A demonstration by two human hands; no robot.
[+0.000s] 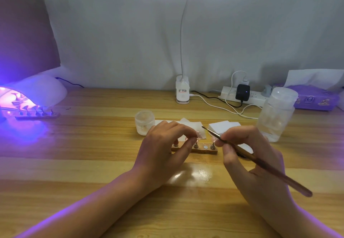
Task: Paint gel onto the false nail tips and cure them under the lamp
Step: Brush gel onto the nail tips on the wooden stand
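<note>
Desk (pixel 89 165): left hand (pixel 163 148) pinches nail tip (pixel 198 136) at holder (pixel 202 151); right hand (pixel 247 152) grips brush (pixel 264 164).

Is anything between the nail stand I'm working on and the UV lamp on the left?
No object lies on the table between the wooden stand and the UV lamp, but another stand of tips sits at the lamp's opening.

Desk (pixel 89 144): pale yellow wood, darker tan bands of grain. Brush (pixel 260 163) in right fingers (pixel 235 134) — brown handle, dark tip. Nail tip (pixel 199 135) at left fingers (pixel 178 127): pinkish, translucent. Stand (pixel 202 151) just beyond the fingers: brown wood. Curing lamp (pixel 39 90), far left of them — white shell, violet glow.
</note>
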